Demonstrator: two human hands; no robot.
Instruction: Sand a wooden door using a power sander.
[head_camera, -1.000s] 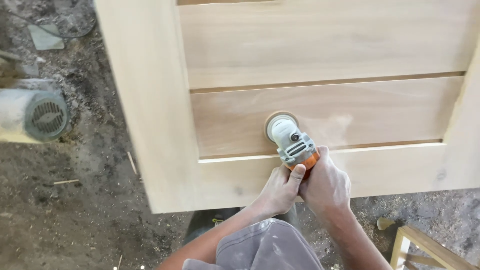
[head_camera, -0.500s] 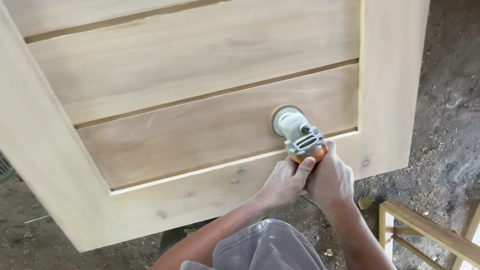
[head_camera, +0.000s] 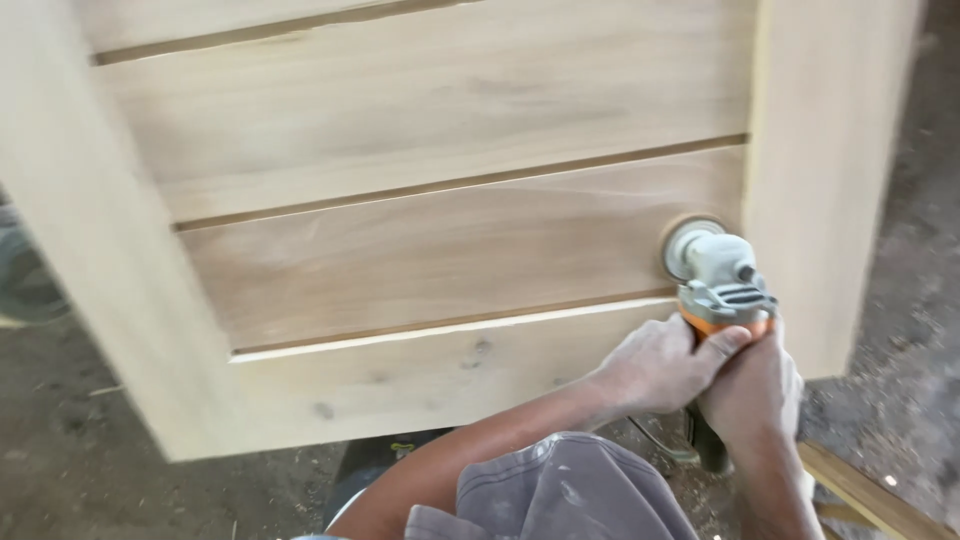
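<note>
Holding the sander (head_camera: 718, 275) in both hands, you had its disc flat on the lowest panel (head_camera: 430, 265) of the door (head_camera: 820, 150), hard by the right stile. Your left hand (head_camera: 655, 365) was wrapped shut round the orange body, thumb over the top; your right hand (head_camera: 755, 390) closed on it from behind. To sand well here, I judged you needed the disc level, light pressure, and care not to gouge the stile's edge or the groove. Counted: one sander, one door, three panels in view, two grooves between them. Sawdust covered the floor (head_camera: 70, 450), and a wooden frame (head_camera: 870, 500) stood near your right arm.
</note>
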